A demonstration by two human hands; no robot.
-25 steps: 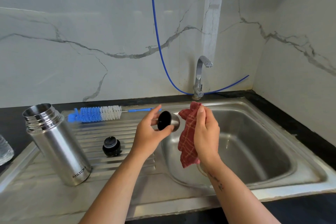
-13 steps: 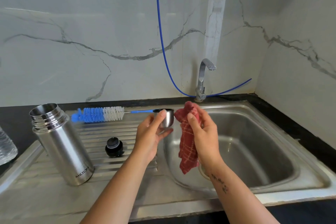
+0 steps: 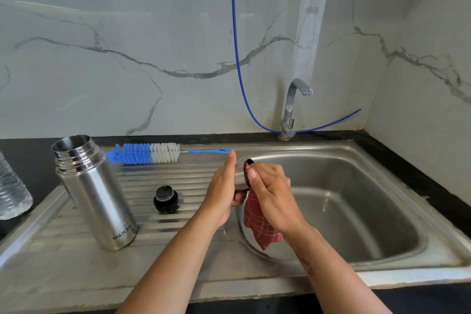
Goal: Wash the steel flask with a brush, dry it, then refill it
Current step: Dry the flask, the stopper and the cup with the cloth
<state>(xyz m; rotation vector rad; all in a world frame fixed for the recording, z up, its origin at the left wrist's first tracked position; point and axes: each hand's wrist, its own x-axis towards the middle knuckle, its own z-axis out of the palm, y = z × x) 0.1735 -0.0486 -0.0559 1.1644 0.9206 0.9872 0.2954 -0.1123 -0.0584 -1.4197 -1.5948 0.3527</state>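
Left hand gripping the steel cup, right hand pressing the cloth inside; wet steel risks slipping into the sink.

1. A clear plastic bottle sits at the far left on the black countertop.
2. A blue hose hangs down the marble wall, curving behind the tap's base.

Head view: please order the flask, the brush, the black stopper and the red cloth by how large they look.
1. Flask, clearly the largest.
2. Brush, long but thin.
3. Red cloth, partly hidden under the right hand, so its rank against the brush is unsure.
4. Black stopper, the smallest.
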